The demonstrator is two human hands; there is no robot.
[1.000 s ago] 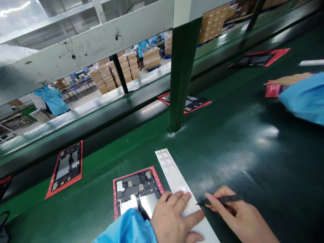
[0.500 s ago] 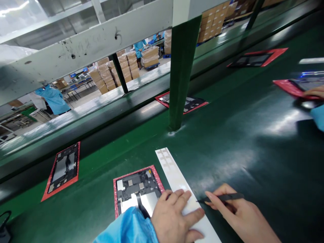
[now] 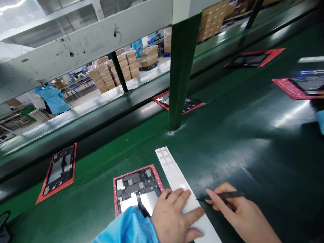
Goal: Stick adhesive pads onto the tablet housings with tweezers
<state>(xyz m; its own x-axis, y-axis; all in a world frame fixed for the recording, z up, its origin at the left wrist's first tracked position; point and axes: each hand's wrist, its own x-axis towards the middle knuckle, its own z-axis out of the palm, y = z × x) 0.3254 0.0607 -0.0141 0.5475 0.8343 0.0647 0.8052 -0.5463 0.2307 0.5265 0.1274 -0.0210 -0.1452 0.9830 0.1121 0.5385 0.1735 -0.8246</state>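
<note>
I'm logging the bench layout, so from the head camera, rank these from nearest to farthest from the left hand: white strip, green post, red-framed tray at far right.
1. White strip: under the left hand.
2. Green post: straight ahead.
3. Red-framed tray: far right.

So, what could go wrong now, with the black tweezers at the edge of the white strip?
1. The tweezers in the right hand have a sharp tip at the white strip; it might tear the strip.
2. The left hand presses flat on the strip right beside the open device in the red frame, so a sleeve or finger could brush its exposed parts.
</note>
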